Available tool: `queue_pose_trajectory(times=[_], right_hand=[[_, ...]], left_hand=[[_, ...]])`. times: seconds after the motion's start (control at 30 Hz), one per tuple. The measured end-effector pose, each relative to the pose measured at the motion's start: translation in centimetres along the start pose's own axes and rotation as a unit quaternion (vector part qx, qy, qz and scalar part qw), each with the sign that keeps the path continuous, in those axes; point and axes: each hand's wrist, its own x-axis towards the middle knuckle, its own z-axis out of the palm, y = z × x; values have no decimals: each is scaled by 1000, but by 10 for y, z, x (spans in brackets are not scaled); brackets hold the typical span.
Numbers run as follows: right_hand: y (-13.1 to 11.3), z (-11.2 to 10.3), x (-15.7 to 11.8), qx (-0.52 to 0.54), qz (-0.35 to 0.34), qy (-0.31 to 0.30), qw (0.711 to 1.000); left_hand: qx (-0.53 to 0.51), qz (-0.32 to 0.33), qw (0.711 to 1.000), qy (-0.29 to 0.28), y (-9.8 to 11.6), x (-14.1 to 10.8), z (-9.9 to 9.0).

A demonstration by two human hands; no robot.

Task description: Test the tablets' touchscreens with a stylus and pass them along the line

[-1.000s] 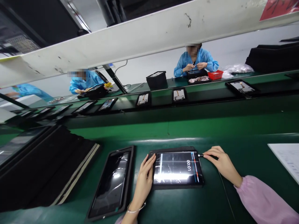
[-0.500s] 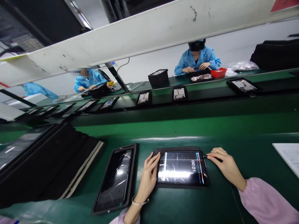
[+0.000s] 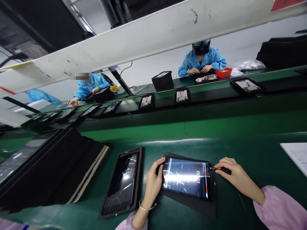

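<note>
I see the tablet (image 3: 187, 179) at lower centre of the frame, long axis running left to right, slightly tilted on the green worktop (image 3: 240, 127). My left hand (image 3: 153, 183) grips its left edge; my right hand (image 3: 236, 177) pinches a cable plug (image 3: 219, 168) at its right edge.

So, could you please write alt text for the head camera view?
Two hands hold a lit black tablet on a green bench: the left hand grips its left edge, and the right hand pinches a black cable plug at its right edge. Another dark tablet lies left.
</note>
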Motion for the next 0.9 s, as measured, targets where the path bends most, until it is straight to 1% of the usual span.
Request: queue_pose_trajectory(times=[0.07, 0.13, 0.2, 0.27, 0.37, 0.47, 0.53, 0.63, 0.8, 0.9], right_hand=[[-7, -6, 0, -22, -20, -19, 999], [-20, -13, 0, -38, -44, -9, 998], [-41, -21, -1, -56, -79, 18, 995], [-66, -28, -2, -82, -124, 39, 988], [-104, -38, 0, -118, -164, 27, 979], [-130, -43, 5, -130, -184, 35, 974], [-137, -41, 7, -126, -187, 42, 973], [-140, -37, 9, -117, -170, 59, 977], [-140, -32, 8, -98, -137, 82, 982], [-131, -31, 3, -92, -122, 78, 985]], left_hand=[[-4, -3, 1000, 2, 1, 1, 0], [-8, -6, 1000, 4, 1, 2, -1], [-11, -9, 1000, 4, 1, 3, -1], [-13, -11, 1000, 1, 0, 4, -2], [-13, -14, 1000, -4, -2, 4, -3], [-14, -18, 1000, -7, -3, 4, -4], [-16, -21, 1000, -9, -4, 4, -4], [-18, -28, 999, -9, -4, 3, -4], [-20, -36, 999, -8, -3, 3, -4], [-20, -37, 999, -9, -1, 3, -5]])
